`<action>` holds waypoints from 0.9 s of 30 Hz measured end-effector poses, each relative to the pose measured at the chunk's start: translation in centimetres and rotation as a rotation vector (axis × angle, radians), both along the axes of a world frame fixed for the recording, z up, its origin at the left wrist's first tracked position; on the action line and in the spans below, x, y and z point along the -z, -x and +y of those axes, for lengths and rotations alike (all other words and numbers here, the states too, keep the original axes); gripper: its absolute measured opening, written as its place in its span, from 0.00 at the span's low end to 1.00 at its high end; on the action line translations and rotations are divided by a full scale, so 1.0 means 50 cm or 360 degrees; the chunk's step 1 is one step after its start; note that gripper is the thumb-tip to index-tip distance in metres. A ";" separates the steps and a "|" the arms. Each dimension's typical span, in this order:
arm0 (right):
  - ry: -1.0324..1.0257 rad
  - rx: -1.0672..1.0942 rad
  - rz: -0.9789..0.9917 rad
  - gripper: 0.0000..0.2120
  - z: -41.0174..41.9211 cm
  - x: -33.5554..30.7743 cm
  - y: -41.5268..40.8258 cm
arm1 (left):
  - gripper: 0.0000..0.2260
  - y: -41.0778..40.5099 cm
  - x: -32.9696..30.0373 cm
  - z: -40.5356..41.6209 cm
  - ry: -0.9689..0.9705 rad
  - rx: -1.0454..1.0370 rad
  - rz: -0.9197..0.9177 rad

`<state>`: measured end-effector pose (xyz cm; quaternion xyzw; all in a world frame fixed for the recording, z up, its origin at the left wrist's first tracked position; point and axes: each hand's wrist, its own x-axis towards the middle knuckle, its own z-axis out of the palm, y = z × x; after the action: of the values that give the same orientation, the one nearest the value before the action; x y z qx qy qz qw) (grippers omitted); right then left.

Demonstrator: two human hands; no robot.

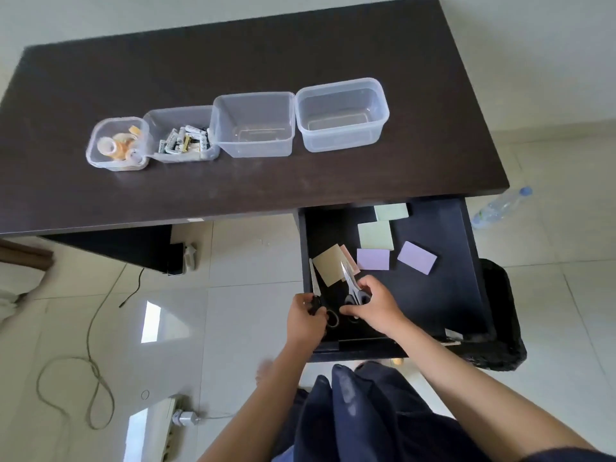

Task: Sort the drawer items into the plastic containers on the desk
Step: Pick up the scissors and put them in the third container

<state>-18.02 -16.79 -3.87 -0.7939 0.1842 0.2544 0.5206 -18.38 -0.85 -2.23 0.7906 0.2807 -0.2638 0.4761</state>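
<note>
Two of the four containers on the desk (300, 181) already hold things: the leftmost container (117, 144) has tape rolls, the second container (181, 136) has batteries. The third container (255, 123) and the fourth container (342, 113) look bare, so we judge the sorting roughly half done.

In the open drawer (466, 261) our left hand (305, 320) grips the handles of one pair of scissors (315, 283), fingers curled round them, and our right hand (370, 305) pinches a second pair of scissors (350, 283) at its handles. Both blades point away from our grips, toward the desk.

Just beyond the blade tips lie a tan pad (330, 268) with a pink one partly under it, then two purple pads (373, 259) (416, 257) and two green pads (375, 235) (391, 211), all left to sort.

Straight up from both grips the room is open. The drawer's left wall sits close beside our left hand, its front edge just behind both wrists, and the desk's front edge overhangs beyond the pads, so we would lift before reaching forward.
</note>
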 end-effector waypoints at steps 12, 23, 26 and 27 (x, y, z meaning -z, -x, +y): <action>-0.0093 0.0052 -0.0534 0.13 0.309 -0.171 -0.118 | 0.14 -0.111 -0.151 0.351 0.0154 -0.0004 -0.0435; 0.0167 0.0191 -0.0847 0.08 0.299 -0.325 -0.331 | 0.26 -0.320 -0.295 0.415 0.0046 0.0401 -0.0794; 0.0348 0.0188 -0.0883 0.09 0.270 -0.346 -0.413 | 0.25 -0.402 -0.315 0.402 -0.0032 0.0543 -0.0849; 0.0401 0.0170 -0.0884 0.09 0.262 -0.346 -0.445 | 0.24 -0.432 -0.318 0.398 -0.0057 0.0578 -0.0875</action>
<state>4.22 -3.67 13.45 -0.8805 0.1065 -0.0249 0.4612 3.24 19.04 13.66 0.8776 0.0009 -0.1161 0.4652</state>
